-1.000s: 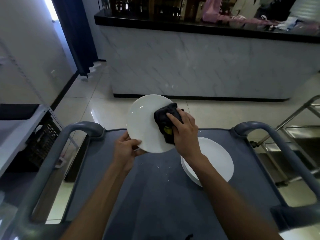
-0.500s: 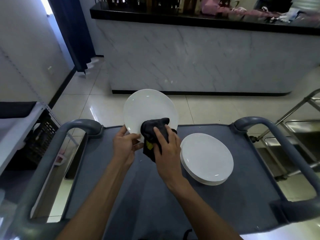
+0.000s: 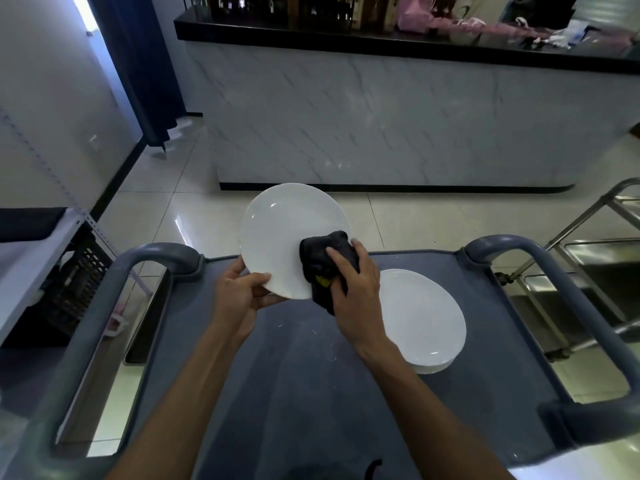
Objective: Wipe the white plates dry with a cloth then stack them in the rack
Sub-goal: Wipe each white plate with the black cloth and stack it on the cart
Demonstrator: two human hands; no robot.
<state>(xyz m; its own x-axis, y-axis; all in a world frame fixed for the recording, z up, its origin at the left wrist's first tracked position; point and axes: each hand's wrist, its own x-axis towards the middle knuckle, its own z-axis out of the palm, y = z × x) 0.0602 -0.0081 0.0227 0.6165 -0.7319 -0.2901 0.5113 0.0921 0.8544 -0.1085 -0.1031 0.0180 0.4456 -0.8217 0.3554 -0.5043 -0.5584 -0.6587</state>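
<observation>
The left hand [image 3: 242, 292] pinches the tilted plate [image 3: 291, 237] by its lower rim above the cart [image 3: 277, 393], exposing its face. The right hand [image 3: 356, 289] presses a bunched cloth [image 3: 322, 258] against it; a stack [image 3: 422, 320] waits alongside.

my right hand [image 3: 356, 292] sliding the dark cloth [image 3: 325, 268] from the plate [image 3: 280, 233]'s 6 o'clock edge up to 4 o'clock, more white face uncovered

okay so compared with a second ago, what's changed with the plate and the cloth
The right hand swept the dark cloth from the held plate's right side down to its lower edge, then back right. The left hand still grips the tilted plate's lower rim. The plate stack on the grey cart stayed put.
</observation>
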